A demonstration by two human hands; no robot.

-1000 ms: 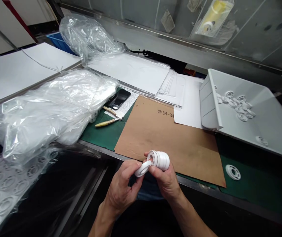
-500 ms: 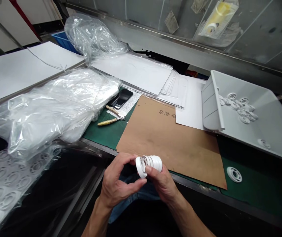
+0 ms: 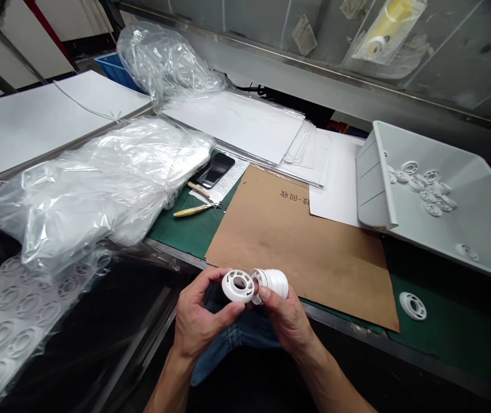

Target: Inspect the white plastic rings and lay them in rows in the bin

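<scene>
Between the thumb and fingers of my left hand (image 3: pixel 202 315) is a white plastic ring (image 3: pixel 239 287) with slots around its centre hole, its slotted face tilted up towards me. My right hand (image 3: pixel 286 312) grips a stack of similar white rings (image 3: pixel 273 284) lying on its side, the thumb at the stack's near end. The single ring is right beside the stack's left end; whether they touch I cannot tell. Both hands are in front of the table edge, just below a brown cardboard sheet (image 3: pixel 306 246).
One loose ring (image 3: pixel 413 306) lies on the green mat at the right. A grey bin (image 3: pixel 464 172) holds several more. Nippers (image 3: pixel 191 211), a phone (image 3: pixel 218 170) and plastic bags (image 3: pixel 108 166) lie to the left. Bagged rings (image 3: pixel 8 327) are at lower left, white sheets (image 3: pixel 237 123) at the back.
My left hand has turned the single ring so its slotted face shows, and moved it slightly left, away from the stack. The whole view has shifted a little.
</scene>
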